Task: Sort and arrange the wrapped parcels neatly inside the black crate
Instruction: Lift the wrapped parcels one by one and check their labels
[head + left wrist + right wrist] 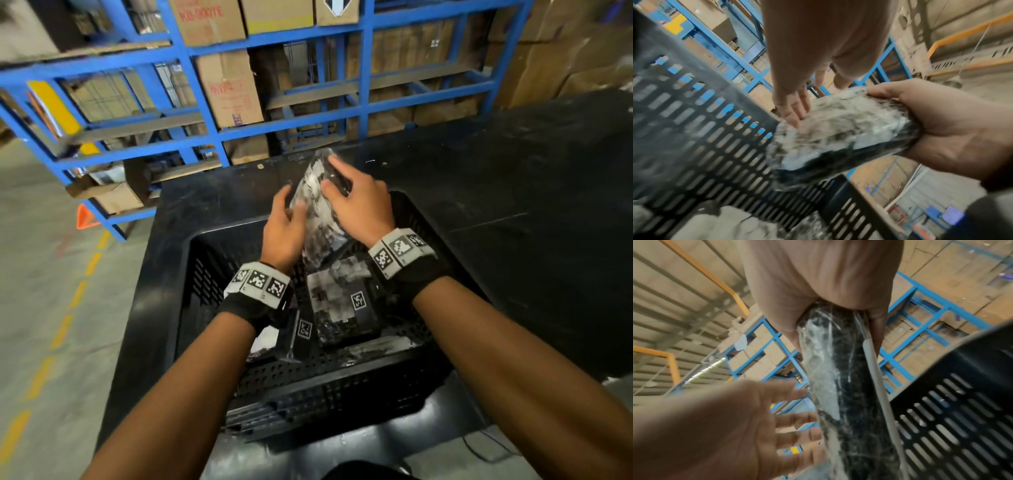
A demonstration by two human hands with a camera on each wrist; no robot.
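A parcel (315, 212) wrapped in clear film, black and white inside, stands tilted above the far side of the black perforated crate (325, 387). My right hand (356, 202) grips its upper end from the right, thumb and fingers curled round it (941, 121). My left hand (291, 212) is at its left side with fingers straight and spread (746, 418), their tips touching the film (795, 116). The held parcel (838, 386) hangs down past the crate wall (962, 410). Several more wrapped parcels (339, 301) lie in the crate below my wrists.
The crate sits on a black table (513, 188) that stretches away to the right. Blue racks (364, 85) with cardboard boxes (226, 89) stand behind it. On the left are an orange cone (84, 216) and a concrete floor with a yellow dashed line (61, 329).
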